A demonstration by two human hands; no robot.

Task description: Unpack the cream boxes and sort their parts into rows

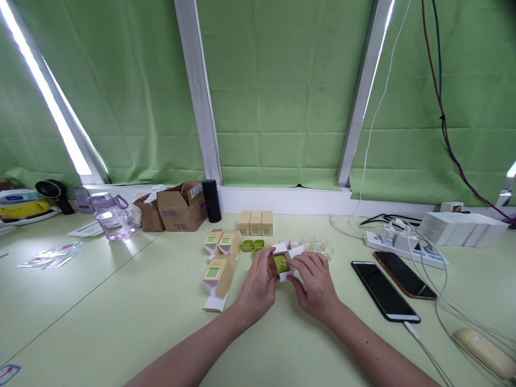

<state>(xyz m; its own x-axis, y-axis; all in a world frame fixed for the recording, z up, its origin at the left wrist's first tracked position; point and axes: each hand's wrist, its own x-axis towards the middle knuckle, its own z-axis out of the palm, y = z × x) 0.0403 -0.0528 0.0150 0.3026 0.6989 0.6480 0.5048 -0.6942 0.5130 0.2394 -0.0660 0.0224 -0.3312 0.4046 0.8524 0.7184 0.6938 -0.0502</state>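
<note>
Between my hands is a small open box, brown outside with white flaps, and a green item sits inside it. My left hand is wrapped round the box's left side. The fingers of my right hand are at the white flap on the right, thumb low by the front flap. Just behind the box lie green square containers and clear cups with yellow bits. Opened brown boxes with green labels lie to the left. Three closed brown boxes stand in a row behind.
On the right are two phones, a power strip, cables, white boxes and a beige mouse-like object. A bottle, cardboard box and black cylinder stand at the back left.
</note>
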